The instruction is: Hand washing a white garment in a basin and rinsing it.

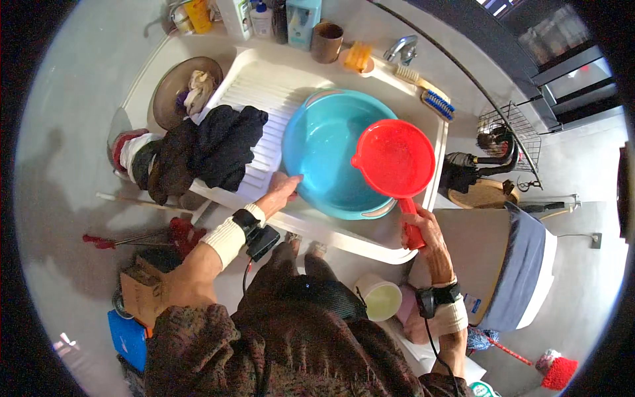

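Note:
A turquoise plastic basin (pixel 322 144) sits in the white laundry sink (pixel 342 237), against its ribbed washboard (pixel 248 89). My left hand (pixel 280 192) grips the basin's near-left rim, thumb on top. In my right hand (pixel 425 229) is the handle of a red plastic water dipper (pixel 396 158), held over the basin's right edge with its bowl facing up. The dipper hides part of the basin's right side. Water seems to lie in the basin, though its depth is unclear. Dark wet-looking clothes (pixel 225 144) are heaped on the washboard's left side.
Along the back ledge stand several bottles (pixel 302 22), a brown cup (pixel 327 42), orange soap (pixel 358 56), a chrome tap (pixel 403 48) and a scrub brush (pixel 431 97). A brown bowl (pixel 166 94) holds cloth at left. A washing machine (pixel 461 248) and bucket (pixel 379 297) are on the right.

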Tool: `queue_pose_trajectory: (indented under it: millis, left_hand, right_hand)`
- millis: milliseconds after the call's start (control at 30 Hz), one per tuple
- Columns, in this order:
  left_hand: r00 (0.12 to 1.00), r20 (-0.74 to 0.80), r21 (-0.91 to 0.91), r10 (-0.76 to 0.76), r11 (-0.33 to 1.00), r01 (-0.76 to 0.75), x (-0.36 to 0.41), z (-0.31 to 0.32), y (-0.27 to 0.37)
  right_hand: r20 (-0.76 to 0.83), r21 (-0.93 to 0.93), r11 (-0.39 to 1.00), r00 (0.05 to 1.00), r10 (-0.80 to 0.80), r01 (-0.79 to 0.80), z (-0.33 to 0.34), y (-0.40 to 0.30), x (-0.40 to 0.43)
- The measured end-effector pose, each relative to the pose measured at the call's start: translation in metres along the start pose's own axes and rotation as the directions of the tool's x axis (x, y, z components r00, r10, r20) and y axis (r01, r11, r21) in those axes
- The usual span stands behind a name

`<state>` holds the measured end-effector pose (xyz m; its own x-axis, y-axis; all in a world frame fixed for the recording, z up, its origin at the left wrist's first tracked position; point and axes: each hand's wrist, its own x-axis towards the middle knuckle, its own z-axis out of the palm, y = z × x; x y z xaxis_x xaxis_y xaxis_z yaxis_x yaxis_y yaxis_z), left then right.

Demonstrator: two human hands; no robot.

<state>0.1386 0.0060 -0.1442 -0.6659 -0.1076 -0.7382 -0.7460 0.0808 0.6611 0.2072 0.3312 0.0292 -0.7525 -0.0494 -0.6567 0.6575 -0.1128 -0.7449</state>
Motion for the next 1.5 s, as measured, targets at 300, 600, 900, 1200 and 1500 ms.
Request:
queue_pose_trajectory:
  millis: [300,600,900,1200,1500]
  left_hand:
    - [0.9,0.047,-0.231,0.433,0.881,-0.412,-0.046,0.045,0.138]
    - [0.581,-0.029,0.549,0.814,0.499,-0.671,-0.054,0.069,0.166]
    - [0.508,0.193,0.601,0.84,0.308,-0.738,-0.064,0.049,0.143]
    - [0.212,0.206,0.62,0.955,0.04,-0.784,-0.041,0.016,0.136]
    - [0.372,0.107,0.709,0.922,0.191,-0.679,-0.071,0.014,0.119]
  right_hand:
    - [-0.023,0.03,1.0,1.0,0.002,-0.001,-0.037,-0.011,-0.026]
    - [0.009,0.086,0.993,0.997,-0.082,0.081,-0.045,-0.015,-0.034]
    - [0.022,0.1,0.995,0.999,-0.024,0.021,-0.05,0.006,-0.027]
    - [0.078,0.157,0.988,0.997,-0.008,-0.005,-0.04,0.039,0.005]
    - [0.06,0.187,0.982,0.998,-0.001,-0.01,-0.032,0.043,-0.006]
